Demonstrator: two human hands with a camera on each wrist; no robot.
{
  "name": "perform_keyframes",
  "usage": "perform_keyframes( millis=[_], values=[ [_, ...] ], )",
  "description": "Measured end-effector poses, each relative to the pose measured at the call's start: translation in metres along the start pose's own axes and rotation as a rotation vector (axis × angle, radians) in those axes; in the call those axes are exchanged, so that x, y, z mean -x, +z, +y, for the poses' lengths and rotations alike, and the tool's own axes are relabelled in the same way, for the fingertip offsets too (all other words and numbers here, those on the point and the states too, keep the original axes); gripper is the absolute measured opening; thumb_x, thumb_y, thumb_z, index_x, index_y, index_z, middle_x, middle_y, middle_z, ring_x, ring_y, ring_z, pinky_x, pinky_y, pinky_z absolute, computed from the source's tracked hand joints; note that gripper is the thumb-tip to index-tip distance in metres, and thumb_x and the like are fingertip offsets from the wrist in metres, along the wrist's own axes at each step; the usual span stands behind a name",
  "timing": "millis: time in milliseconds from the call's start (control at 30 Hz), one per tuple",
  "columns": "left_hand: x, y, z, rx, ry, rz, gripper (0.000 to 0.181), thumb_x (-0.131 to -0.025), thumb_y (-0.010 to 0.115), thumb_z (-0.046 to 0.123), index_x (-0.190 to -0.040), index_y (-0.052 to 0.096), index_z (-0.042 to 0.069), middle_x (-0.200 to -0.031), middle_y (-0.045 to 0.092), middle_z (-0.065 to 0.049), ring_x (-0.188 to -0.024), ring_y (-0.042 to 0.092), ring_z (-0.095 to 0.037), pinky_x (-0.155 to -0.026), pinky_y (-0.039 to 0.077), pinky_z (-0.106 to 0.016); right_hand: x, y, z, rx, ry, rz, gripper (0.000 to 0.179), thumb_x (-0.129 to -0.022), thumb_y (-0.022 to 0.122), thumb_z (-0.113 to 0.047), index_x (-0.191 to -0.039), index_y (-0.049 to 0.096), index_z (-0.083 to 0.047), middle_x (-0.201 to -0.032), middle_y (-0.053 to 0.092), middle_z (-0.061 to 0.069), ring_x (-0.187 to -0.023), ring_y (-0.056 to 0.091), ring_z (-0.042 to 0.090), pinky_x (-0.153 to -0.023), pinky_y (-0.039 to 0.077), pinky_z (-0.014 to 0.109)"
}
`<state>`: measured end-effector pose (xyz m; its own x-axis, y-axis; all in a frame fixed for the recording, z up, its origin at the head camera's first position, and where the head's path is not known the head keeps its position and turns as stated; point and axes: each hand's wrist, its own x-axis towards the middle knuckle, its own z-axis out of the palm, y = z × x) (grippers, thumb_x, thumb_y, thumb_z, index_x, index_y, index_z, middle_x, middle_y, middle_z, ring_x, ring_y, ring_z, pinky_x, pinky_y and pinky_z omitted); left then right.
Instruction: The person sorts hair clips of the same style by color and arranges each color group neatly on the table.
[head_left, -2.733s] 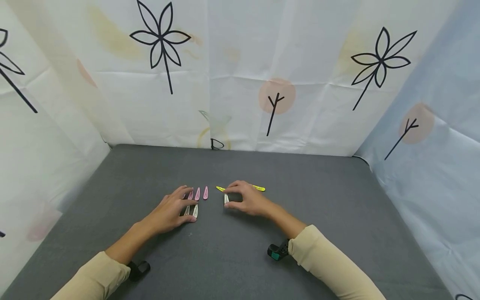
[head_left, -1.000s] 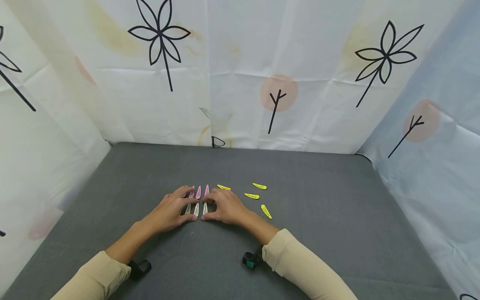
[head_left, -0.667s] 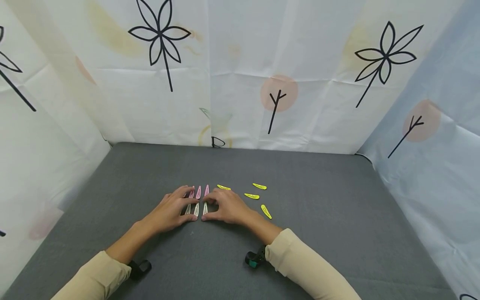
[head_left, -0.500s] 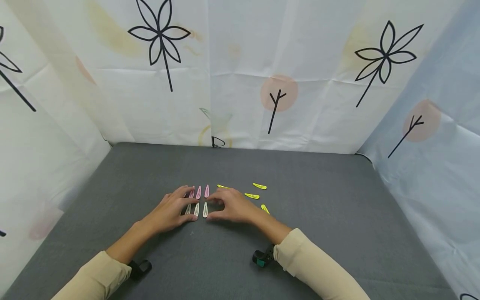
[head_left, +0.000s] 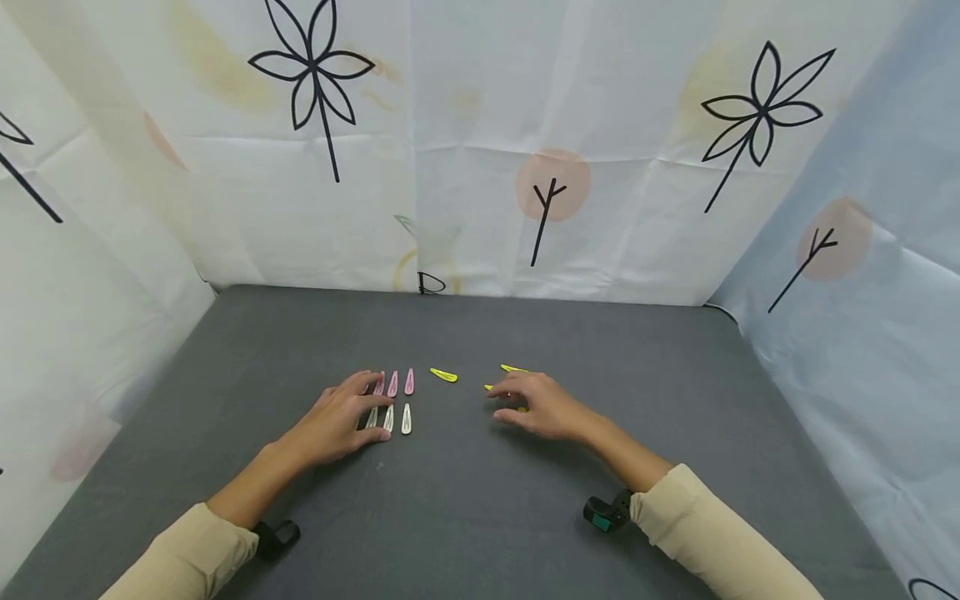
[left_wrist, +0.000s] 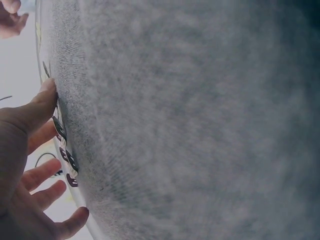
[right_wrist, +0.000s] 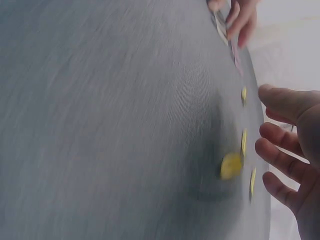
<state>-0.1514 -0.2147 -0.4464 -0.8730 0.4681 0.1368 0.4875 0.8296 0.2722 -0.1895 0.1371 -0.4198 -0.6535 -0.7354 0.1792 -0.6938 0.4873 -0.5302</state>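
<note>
My left hand (head_left: 337, 423) rests by the snap hair clips, its thumb and index finger at the two ends of a white hair clip (head_left: 389, 418). Beside that lies another white hair clip (head_left: 407, 419), apart from the fingers. Behind them stand upright-pointing pink hair clips (head_left: 409, 382) in a row, partly covered by the left fingers. My right hand (head_left: 547, 408) hovers with loose, parted fingers over several yellow hair clips, nothing held. One yellow clip (right_wrist: 231, 166) shows below the right palm in the right wrist view. A separate yellow clip (head_left: 443, 375) lies between the hands.
The clips lie on a grey cloth-covered table (head_left: 480, 517). White patterned curtains (head_left: 465, 125) close off the back and both sides. A black wrist camera (head_left: 607, 512) hangs under the right wrist, another (head_left: 277, 540) under the left.
My right hand set a white clip at the row's right end, let go, and moved right over the yellow clips. The left hand has stayed at the row.
</note>
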Motion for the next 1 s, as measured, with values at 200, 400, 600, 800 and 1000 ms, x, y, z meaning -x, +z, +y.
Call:
perform_keyframes(
  millis=[200, 400, 600, 800, 1000],
  values=[
    [0.000, -0.001, 0.001, 0.010, -0.011, -0.017, 0.048, -0.080, 0.084, 0.034, -0.120, 0.073, 0.011, -0.144, 0.049, -0.020, -0.137, 0.041, -0.041, -0.096, 0.039, -0.065, 0.022, -0.012, 0.020, -0.033, 0.024, -0.006, 0.026, -0.094, 0.069, -0.009, -0.119, 0.070, -0.004, -0.105, 0.067, 0.005, -0.083, 0.058, 0.013, -0.074, 0.047, 0.034],
    [-0.001, -0.002, 0.001, 0.011, -0.007, -0.019, 0.047, -0.081, 0.083, 0.034, -0.120, 0.073, 0.012, -0.144, 0.050, -0.020, -0.136, 0.041, -0.041, -0.095, 0.040, -0.064, 0.034, -0.016, 0.025, -0.054, 0.001, -0.070, 0.030, -0.095, 0.063, 0.000, -0.124, 0.068, -0.004, -0.122, 0.065, 0.009, -0.110, 0.062, 0.024, -0.089, 0.049, 0.045],
    [-0.002, -0.003, 0.002, 0.000, -0.003, -0.017, 0.047, -0.081, 0.083, 0.035, -0.120, 0.073, 0.012, -0.143, 0.050, -0.020, -0.135, 0.043, -0.041, -0.094, 0.041, -0.064, 0.036, -0.015, 0.026, -0.009, -0.001, -0.092, 0.036, -0.094, 0.059, 0.006, -0.126, 0.068, -0.008, -0.124, 0.061, 0.009, -0.116, 0.057, 0.026, -0.094, 0.047, 0.048],
    [0.001, 0.000, 0.003, -0.001, 0.003, -0.003, 0.048, -0.080, 0.084, 0.034, -0.120, 0.073, 0.010, -0.142, 0.051, -0.021, -0.134, 0.044, -0.041, -0.093, 0.042, -0.063, 0.037, -0.014, 0.027, 0.054, -0.029, -0.091, 0.035, -0.094, 0.058, 0.008, -0.124, 0.070, -0.008, -0.121, 0.061, 0.010, -0.110, 0.057, 0.026, -0.090, 0.047, 0.046],
    [0.002, -0.001, 0.003, 0.001, 0.003, 0.001, 0.047, -0.080, 0.084, 0.034, -0.119, 0.073, 0.010, -0.142, 0.051, -0.021, -0.135, 0.044, -0.041, -0.093, 0.042, -0.063, 0.047, -0.014, 0.026, 0.119, -0.014, -0.096, 0.032, -0.096, 0.062, -0.001, -0.126, 0.069, -0.009, -0.125, 0.059, 0.010, -0.111, 0.055, 0.026, -0.091, 0.046, 0.046]
  ],
)
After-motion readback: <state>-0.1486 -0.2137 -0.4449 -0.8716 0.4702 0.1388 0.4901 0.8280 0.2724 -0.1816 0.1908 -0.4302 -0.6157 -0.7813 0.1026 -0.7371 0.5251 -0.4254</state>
